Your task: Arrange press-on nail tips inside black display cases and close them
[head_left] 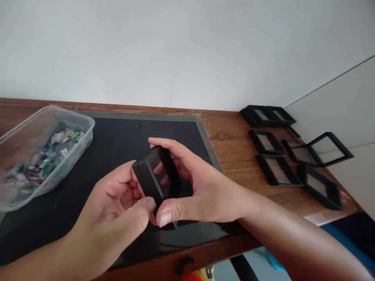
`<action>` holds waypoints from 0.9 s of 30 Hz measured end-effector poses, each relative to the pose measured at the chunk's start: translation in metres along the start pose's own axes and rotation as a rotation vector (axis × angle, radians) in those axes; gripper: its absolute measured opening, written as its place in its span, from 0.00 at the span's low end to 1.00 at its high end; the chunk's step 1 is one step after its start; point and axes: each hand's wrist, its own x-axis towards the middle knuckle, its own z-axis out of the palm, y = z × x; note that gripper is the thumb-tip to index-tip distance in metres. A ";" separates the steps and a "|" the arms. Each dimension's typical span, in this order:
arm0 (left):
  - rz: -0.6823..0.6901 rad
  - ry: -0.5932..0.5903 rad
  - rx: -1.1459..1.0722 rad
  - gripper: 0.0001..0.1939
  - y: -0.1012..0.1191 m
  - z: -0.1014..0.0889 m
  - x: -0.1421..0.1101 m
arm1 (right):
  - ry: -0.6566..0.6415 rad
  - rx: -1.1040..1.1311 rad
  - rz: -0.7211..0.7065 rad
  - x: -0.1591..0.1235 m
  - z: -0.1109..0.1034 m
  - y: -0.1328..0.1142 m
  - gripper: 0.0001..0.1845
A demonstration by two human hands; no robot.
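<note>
Both my hands hold one small black square frame case (152, 175) with a clear window, tilted on edge above a black mat (117, 144). My right hand (199, 187) wraps it from the right, fingers over its top edge and thumb under its lower corner. My left hand (117, 207) pinches its left edge with thumb and curled fingers.
A clear plastic tub (43, 152) of several small colourful pieces stands at the left on the mat. Several black frame cases (278, 169) lie on the wooden table (234, 136) at the right, one hinged open (319, 150). A white wall runs behind.
</note>
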 end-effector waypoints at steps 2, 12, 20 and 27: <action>0.024 0.004 0.037 0.04 0.000 0.001 -0.002 | -0.021 -0.015 0.004 -0.002 0.000 -0.004 0.65; 0.067 0.029 0.161 0.06 0.006 0.011 -0.011 | -0.083 -0.023 -0.024 -0.009 0.003 -0.018 0.51; 0.063 0.032 0.193 0.09 0.000 0.015 -0.010 | -0.202 0.032 -0.020 -0.007 -0.002 -0.007 0.48; 0.063 -0.024 0.205 0.09 0.001 0.022 -0.011 | 0.025 -0.395 -0.163 -0.029 0.005 -0.029 0.35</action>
